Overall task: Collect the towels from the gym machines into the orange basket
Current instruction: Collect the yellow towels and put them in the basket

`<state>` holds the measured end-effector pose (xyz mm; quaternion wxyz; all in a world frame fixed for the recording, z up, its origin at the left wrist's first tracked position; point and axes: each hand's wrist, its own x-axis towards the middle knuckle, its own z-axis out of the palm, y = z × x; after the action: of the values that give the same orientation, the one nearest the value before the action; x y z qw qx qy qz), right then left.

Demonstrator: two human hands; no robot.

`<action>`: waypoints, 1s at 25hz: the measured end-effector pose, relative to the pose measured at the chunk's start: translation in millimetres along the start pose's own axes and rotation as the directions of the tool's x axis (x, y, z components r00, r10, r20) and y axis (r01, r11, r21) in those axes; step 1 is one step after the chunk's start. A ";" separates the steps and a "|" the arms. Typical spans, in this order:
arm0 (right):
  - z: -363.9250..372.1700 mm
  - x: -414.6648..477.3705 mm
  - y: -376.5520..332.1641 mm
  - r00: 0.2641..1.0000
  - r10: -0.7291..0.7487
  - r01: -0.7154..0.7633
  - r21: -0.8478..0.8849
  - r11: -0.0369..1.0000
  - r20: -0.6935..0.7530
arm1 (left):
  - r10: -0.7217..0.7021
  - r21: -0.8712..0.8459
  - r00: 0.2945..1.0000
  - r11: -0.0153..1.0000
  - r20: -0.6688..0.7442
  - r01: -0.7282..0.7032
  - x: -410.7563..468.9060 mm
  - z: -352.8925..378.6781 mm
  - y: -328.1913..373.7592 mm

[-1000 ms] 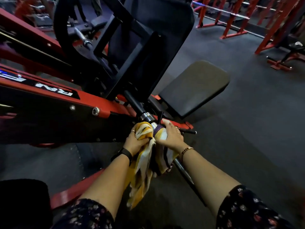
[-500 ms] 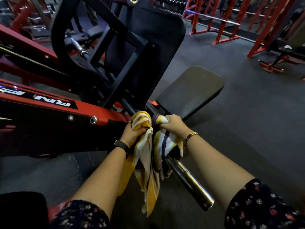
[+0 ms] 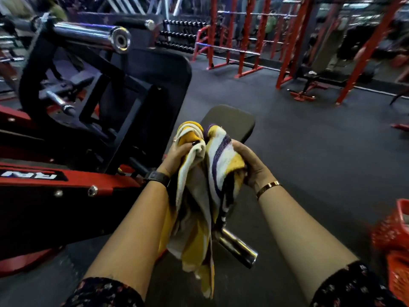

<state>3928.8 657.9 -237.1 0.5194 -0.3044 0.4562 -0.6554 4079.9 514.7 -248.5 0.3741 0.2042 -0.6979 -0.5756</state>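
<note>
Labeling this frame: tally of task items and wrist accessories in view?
Striped towel, held by left hand and right hand: 1
Orange basket, partly in view at the right edge: 1
Black wristwatch: 1
Gold bracelet: 1
Total: 4

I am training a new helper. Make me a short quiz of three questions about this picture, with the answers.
1. True or false: both hands grip the striped towel.
2. Where is the orange basket? A) at the right edge of the view B) on the black seat pad C) behind the red racks
3. Fill in: the towel's lower end hangs in front of a chrome ____.

Key: 1 true: left hand and right hand each hold a bunch. 2 A. 3 bar.
</note>
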 end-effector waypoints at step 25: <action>-257.7 -316.1 -106.9 0.629 -0.382 0.223 -0.314 0.923 -0.677 | -0.007 -0.223 0.806 0.959 0.593 0.173 -50.6 482.1 56.3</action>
<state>3747.8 1038.1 -218.4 0.1440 -0.1427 0.6295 -0.7501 3755.3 878.8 -237.0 0.1366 -0.0021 -0.6845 -0.7161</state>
